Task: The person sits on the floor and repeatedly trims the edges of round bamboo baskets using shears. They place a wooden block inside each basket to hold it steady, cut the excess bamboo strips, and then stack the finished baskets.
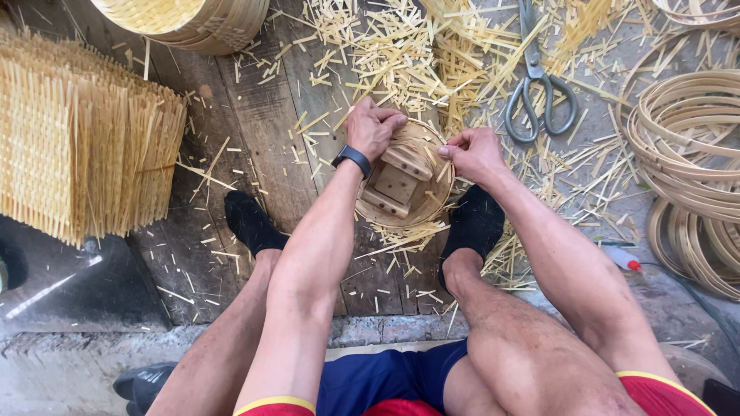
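Head view: round bamboo steamer frame (406,202) sits on plank floor (262,131) between 2 black-socked feet. Left hand (371,127) curls closed over far-left rim; right hand (472,154) pinches rim at right, fingers closed on thin bamboo strip. 3 wooden blocks (397,182) rest inside frame. Scissors (536,85) lie beyond right hand, apart. Stack of woven slat mats (81,142) at left, coiled bamboo hoops (686,146) at right, offcuts all about. Judgement: steady rim firmly with left hand, seat strip snug and even with right, feet bracing frame.

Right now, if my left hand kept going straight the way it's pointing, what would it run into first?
Probably the right hand: the left hand points across the round bamboo basket toward it.
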